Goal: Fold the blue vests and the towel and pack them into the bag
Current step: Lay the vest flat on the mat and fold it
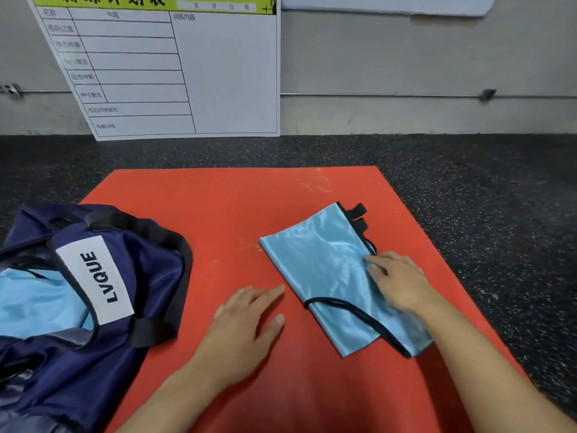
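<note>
A blue vest (331, 270) lies folded into a long narrow strip on the red mat (224, 214), at about four o'clock from the mat's centre, its black straps poking out at the far end. The right hand (398, 281) rests flat on the vest's right edge, fingers spread, pressing rather than gripping. The left hand (246, 326) lies open and empty on the mat just beside the vest's near-left edge. The bag (103, 276) sits at nine o'clock, unzipped, with light blue cloth already showing inside. The fabric looks glossy and slick, so the likely trouble is the layers sliding apart once the pressing hand lifts, or the strip springing open during the next fold. The loose black binding near the bottom could also catch and pull the fold crooked. No towel is in sight.
</note>
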The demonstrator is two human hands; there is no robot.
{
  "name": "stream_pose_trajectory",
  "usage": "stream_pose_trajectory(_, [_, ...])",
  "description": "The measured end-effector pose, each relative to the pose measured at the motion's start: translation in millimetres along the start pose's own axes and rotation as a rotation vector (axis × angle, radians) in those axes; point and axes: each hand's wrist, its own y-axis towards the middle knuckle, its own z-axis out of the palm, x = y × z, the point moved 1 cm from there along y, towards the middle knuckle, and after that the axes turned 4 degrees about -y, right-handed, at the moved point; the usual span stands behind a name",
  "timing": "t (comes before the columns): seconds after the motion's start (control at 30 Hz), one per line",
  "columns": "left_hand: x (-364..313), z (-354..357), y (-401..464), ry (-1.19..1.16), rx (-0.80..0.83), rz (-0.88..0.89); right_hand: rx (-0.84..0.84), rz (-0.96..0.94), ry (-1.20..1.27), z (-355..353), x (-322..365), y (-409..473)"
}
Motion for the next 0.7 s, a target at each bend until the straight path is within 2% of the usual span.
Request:
stream_pose_trajectory(0.17, [-29.7,18.5,22.4,-0.029,-0.012,-0.024,-0.019,-0.072,0.051,-6.1,-29.5,-22.0])
stream_pose_trajectory(0.3, [-45.2,28.7,36.3,-0.035,0.005,-0.068,0.009,-0.228,0.088,-5.7,-45.1,-36.6])
stream_pose_trajectory(0.43, [-40.9,24.2,43.9,-0.044,-0.047,-0.129,0.197,-0.354,0.327,-11.9,-42.4,-60.4])
stream_pose_trajectory(0.5, [-30.7,19.8,44.0,-0.047,-0.065,-0.127,0.232,-0.398,0.265,-12.0,-40.2,-68.4])
stream_pose_trajectory(0.6, [-19.1,19.1,37.8,0.073,-0.125,-0.004,-0.07,-0.464,0.018,-10.6,-33.6,-76.4])
stream_pose_trajectory(0.63, [-20.0,21.2,34.6,0.113,-0.131,0.083,-0.119,-0.479,0.07,-9.9,-26.9,-80.8])
stream_pose_trajectory(0.7, [-26.0,30.5,26.6,0.166,-0.077,0.268,-0.067,-0.556,0.229,-3.4,-12.9,-90.9])
